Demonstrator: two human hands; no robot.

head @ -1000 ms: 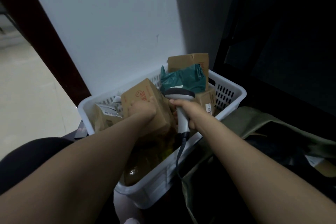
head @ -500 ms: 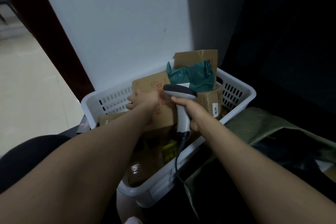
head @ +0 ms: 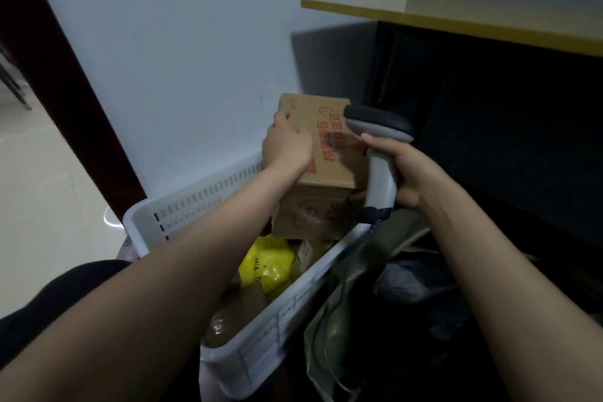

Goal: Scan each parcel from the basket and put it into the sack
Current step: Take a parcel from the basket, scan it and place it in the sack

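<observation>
Over the basket [head: 202, 202], beside the sack [head: 399, 232], we hold a box [head: 329, 179] against the scanner [head: 381, 173]. Our left grip [head: 287, 145] clasps the box's top and our right grip [head: 411, 173] wraps the scanner's handle. We judge scanning is the step in hand. Next the label must meet the beam, then the box goes right, into the sack.

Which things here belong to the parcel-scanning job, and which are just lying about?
Job: cardboard box, gripped by left hand; barcode scanner, gripped by right hand; white basket; yellow parcel; olive sack.
Lying about: yellow-edged tabletop; dark door frame.
</observation>
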